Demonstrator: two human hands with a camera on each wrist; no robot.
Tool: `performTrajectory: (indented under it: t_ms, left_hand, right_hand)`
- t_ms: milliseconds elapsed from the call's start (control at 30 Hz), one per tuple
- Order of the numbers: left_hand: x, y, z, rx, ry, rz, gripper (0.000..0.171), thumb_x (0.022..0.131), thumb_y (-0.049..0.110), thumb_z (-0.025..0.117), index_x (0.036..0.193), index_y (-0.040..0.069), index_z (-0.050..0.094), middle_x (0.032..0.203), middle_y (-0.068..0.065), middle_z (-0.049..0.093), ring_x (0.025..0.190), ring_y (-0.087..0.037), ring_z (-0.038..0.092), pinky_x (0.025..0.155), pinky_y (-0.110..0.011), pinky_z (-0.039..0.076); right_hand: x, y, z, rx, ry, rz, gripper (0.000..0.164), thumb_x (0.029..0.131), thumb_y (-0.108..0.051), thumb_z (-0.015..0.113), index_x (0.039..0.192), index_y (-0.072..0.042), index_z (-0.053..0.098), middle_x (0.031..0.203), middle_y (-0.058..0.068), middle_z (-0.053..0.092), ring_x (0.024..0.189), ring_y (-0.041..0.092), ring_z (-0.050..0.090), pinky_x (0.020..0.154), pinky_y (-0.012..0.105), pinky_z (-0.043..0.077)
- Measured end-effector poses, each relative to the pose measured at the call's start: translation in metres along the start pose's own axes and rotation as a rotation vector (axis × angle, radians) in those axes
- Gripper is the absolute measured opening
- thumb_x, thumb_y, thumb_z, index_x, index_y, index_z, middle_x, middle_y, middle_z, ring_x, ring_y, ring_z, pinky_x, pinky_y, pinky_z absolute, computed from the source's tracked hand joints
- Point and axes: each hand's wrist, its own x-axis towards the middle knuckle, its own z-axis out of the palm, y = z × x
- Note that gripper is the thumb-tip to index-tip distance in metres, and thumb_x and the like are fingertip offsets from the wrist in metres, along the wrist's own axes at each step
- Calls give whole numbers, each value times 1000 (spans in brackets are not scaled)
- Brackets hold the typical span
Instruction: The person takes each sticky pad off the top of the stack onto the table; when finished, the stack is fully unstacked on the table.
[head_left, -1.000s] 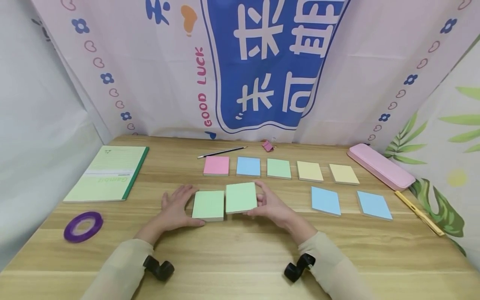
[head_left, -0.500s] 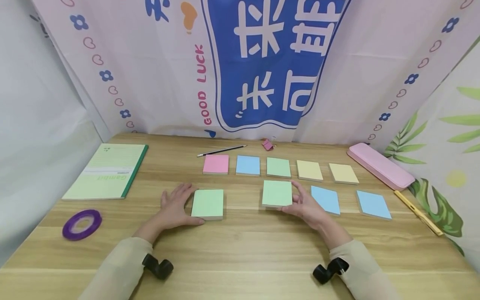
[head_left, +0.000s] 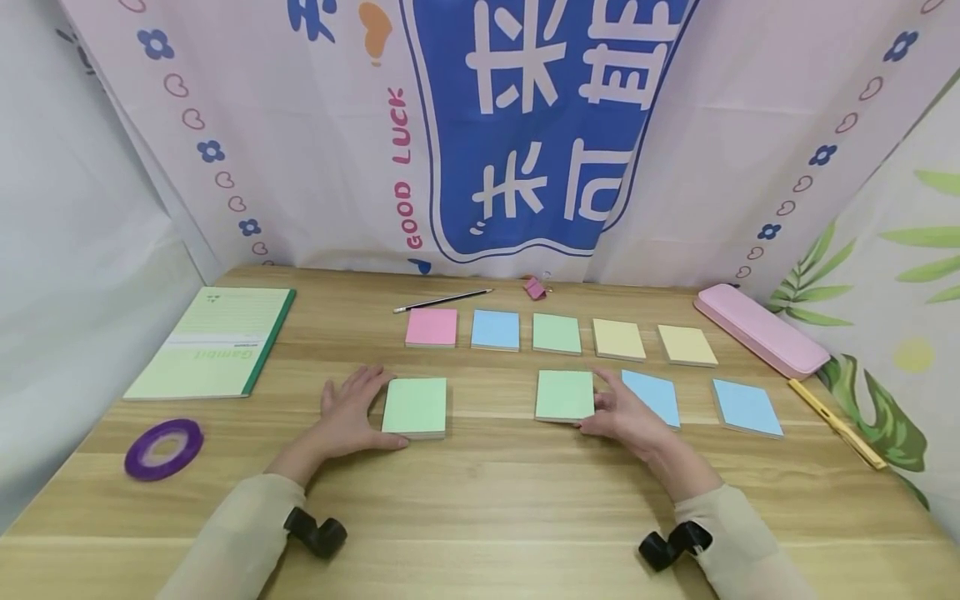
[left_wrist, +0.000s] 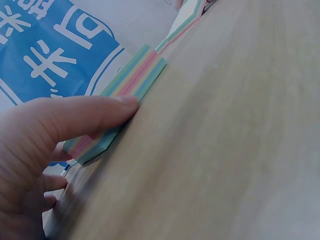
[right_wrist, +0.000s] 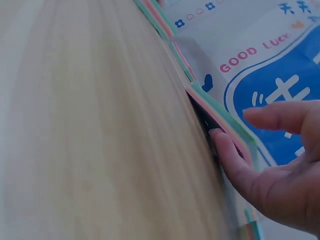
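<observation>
My left hand (head_left: 348, 417) grips the left side of a thick green-topped sticky note stack (head_left: 416, 407) on the table. Its thumb lies along the near side, where the left wrist view shows layered green, yellow, pink and blue edges on the stack (left_wrist: 146, 67). To the right, my right hand (head_left: 626, 412) holds another green-topped sticky note pad (head_left: 564, 395) by its right edge. In the right wrist view the thumb is at the lower edge of this striped pad (right_wrist: 215, 110), which has a dark shadow under it. Some right fingers are hidden.
Behind lie pink (head_left: 431, 327), blue (head_left: 495, 330), green (head_left: 557, 332) and two yellow pads (head_left: 618, 339) in a row. Two blue pads (head_left: 747, 407) lie right, one partly behind my hand. Around them are a notebook (head_left: 213, 342), purple tape roll (head_left: 163, 449), pencil (head_left: 442, 301) and pink case (head_left: 761, 331).
My right hand has carried its green-topped pad rightward, away from the left stack, and then slightly nearer and lower. My left hand has stayed at its stack.
</observation>
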Motion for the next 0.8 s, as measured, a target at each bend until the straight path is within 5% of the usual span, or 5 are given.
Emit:
performTrajectory:
  t_ms: [167, 267, 367, 600, 800]
  left_hand:
    - [-1, -1, 0, 5, 5, 2, 97, 54, 61, 68, 129, 8, 34, 135, -19, 24, 124, -38, 10, 89, -61, -8]
    - [-1, 0, -1, 2, 4, 3, 98, 54, 60, 68, 129, 7, 34, 135, -20, 24, 124, -38, 10, 89, -61, -8]
    - [-1, 0, -1, 3, 1, 1, 98, 54, 60, 68, 129, 6, 34, 135, -20, 23, 124, -38, 10, 89, -62, -7]
    - [-1, 0, -1, 7, 9, 4, 98, 54, 60, 68, 129, 7, 34, 135, -20, 24, 123, -38, 10, 88, -62, -7]
    - [-2, 1, -1, 2, 18, 5, 97, 54, 59, 69, 128, 6, 35, 134, -21, 25, 123, -38, 11, 89, -62, -7]
  right_hand:
    - [-12, -15, -2, -220, 7, 1, 86, 75, -5, 65, 138, -6, 6, 125, 33, 26, 95, 34, 52, 77, 41, 45]
    - [-21, -27, -3, -421, 31, -41, 85, 74, -17, 68, 137, -7, 12, 126, 28, 32, 98, 33, 51, 77, 40, 44]
    - [-25, -40, 1, -494, 29, -101, 83, 74, -21, 69, 137, -10, 16, 127, 24, 33, 97, 30, 52, 75, 38, 46]
    - [-11, -64, 50, -368, -175, -242, 76, 75, -8, 66, 136, -8, 20, 127, 21, 34, 101, 34, 48, 83, 38, 42]
    - [20, -56, 102, -250, -311, -213, 79, 75, -9, 67, 137, -10, 18, 132, 17, 30, 105, 33, 45, 82, 33, 42]
